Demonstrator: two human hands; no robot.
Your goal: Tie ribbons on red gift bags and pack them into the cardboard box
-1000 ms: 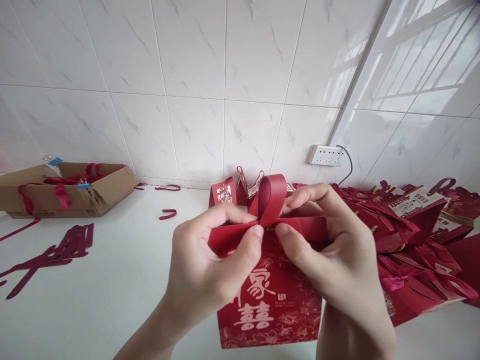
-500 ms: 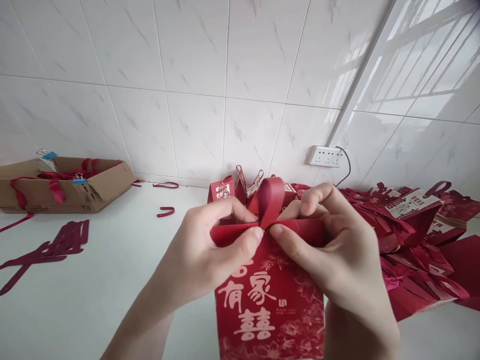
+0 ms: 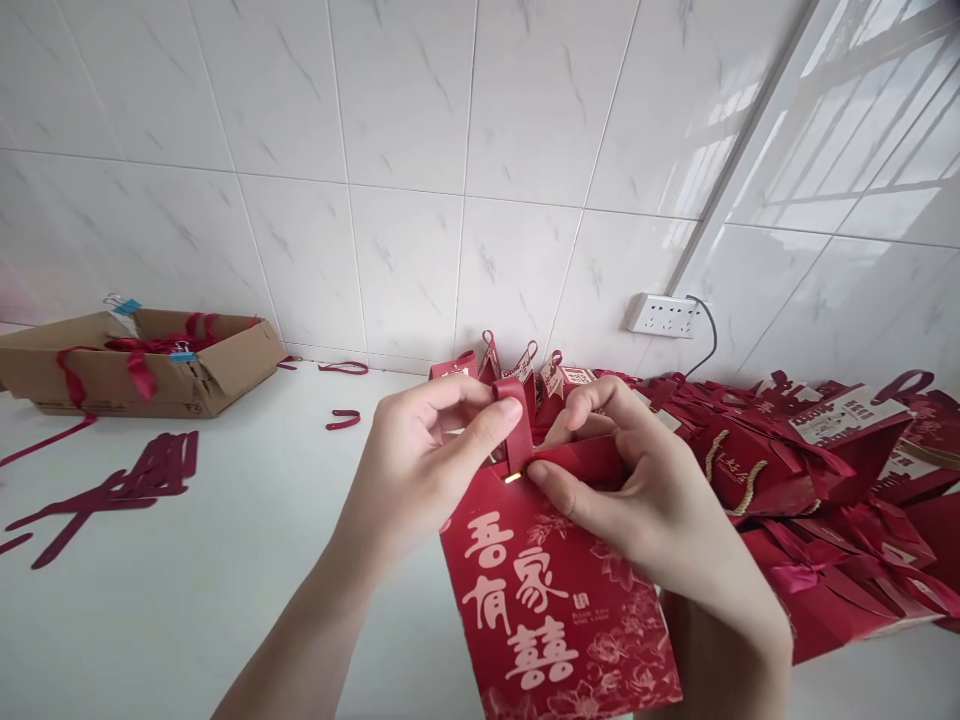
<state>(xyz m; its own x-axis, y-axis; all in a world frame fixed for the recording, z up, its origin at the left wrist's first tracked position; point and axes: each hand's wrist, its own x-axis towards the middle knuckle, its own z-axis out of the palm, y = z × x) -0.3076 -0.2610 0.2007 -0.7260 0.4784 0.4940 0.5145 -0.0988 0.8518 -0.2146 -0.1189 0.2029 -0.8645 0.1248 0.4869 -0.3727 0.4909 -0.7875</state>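
Near the back left corner of the white surface (image 3: 255,600), a cardboard box (image 3: 142,390) holds tangled red ribbon (image 3: 187,340); one length hangs over its front wall and trails toward the left edge. You hold a red gift box (image 3: 570,620), printed with pale characters and flowers, in front of you above the front edge; its inside is hidden from view.

There is one cardboard box, with two blue clips (image 3: 181,355) on it. In front of it lies one pile of flat dark red straps (image 3: 154,475), too overlapped to count. One curled strap (image 3: 343,421) lies apart, between that pile and the back edge. At least four small red boxes (image 3: 553,390) stand by the back edge, and a heap of red boxes (image 3: 832,520), too crowded to count, fills the right side.

Your left hand (image 3: 442,450) pinches a red strap (image 3: 519,440) between thumb and fingers at the gift box's top. Your right hand (image 3: 637,480) is clamped on the top edge, thumb in front, just beside the strap's golden end (image 3: 513,478). The gift box tilts, its bottom toward the right.
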